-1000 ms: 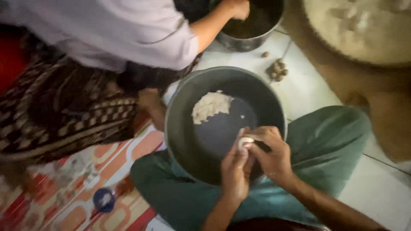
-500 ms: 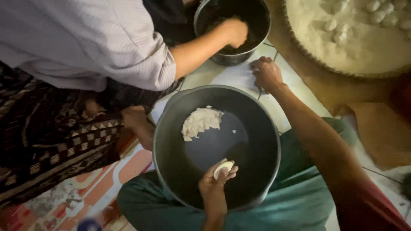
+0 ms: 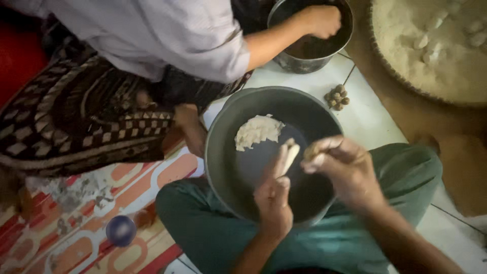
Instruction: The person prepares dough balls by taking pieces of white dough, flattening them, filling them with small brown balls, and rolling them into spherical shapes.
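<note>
White floor tiles (image 3: pixel 365 119) and a red patterned mat (image 3: pixel 127 198) run under everything, with my green-trousered knees at the bottom of the frame. Nearest me, my left hand (image 3: pixel 274 195) is cupped at lower centre, fingers half curled under a pale piece of dough (image 3: pixel 289 153) that lies flattened on my fingertips. My right hand (image 3: pixel 345 172) has come back from the tiles beyond the basin, where it was reaching half a second ago, and now sits just right of the dough, fingertips pinched shut on a small brownish ball (image 3: pixel 310 151), blurred. So the filling has been fetched and is held just beside the open dough, not yet touching it as far as I can tell.

Both hands hang over the big grey basin (image 3: pixel 218 152), which holds a lump of white dough (image 3: pixel 258 131) at its far side. Beyond it, right of centre, a little heap of brown balls (image 3: pixel 337 97) lies on the tiles. Upper centre, another person's hand (image 3: pixel 320 20) reaches into a metal pot (image 3: pixel 299 62); upper right, a floured tray (image 3: pixel 406 76) carries finished pieces.
</note>
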